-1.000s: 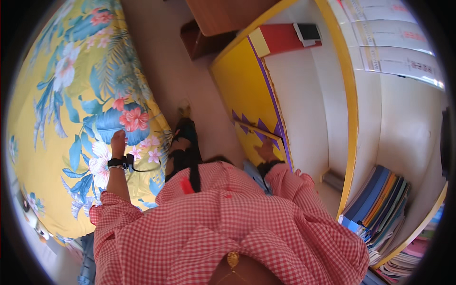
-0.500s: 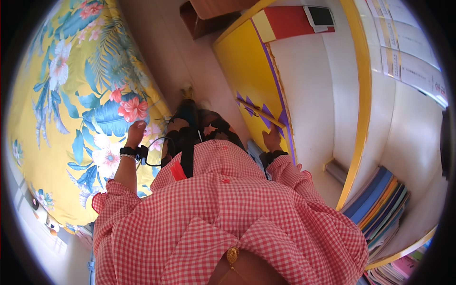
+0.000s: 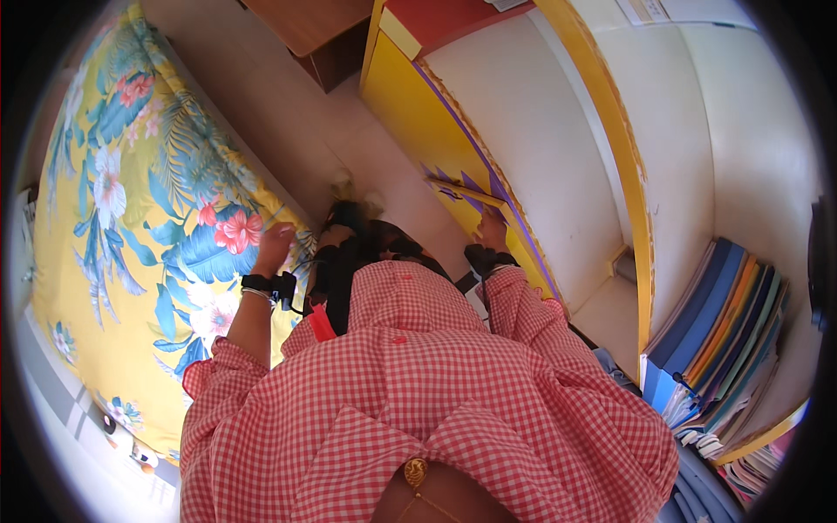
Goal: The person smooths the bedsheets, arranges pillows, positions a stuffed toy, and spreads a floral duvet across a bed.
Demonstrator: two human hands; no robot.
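Observation:
My left hand (image 3: 275, 247) hangs over the edge of a yellow floral bedcover (image 3: 113, 270). Its fingers curl in loosely and nothing shows in them; a black band with a small box circles its wrist. On the other side, the curled fingers of my right hand (image 3: 491, 229) meet the near end of a thin wooden stick (image 3: 471, 193). The stick lies across my view of a yellow panel (image 3: 427, 131) with purple pointed shapes and a purple edge. I cannot tell whether the stick is fixed to the panel.
White shelving with a yellow edge (image 3: 641, 183) rises on the right. Upright blue and coloured folders (image 3: 711, 305) fill its near part. A red surface (image 3: 449, 19) tops the panel's far end. Brown furniture (image 3: 318, 30) stands ahead beyond the floor (image 3: 279, 113).
My view has turned and shifted: the red surface slid up and left, the folders up and right. My left hand sits slightly farther right; my right hand is farther forward, still at the stick.

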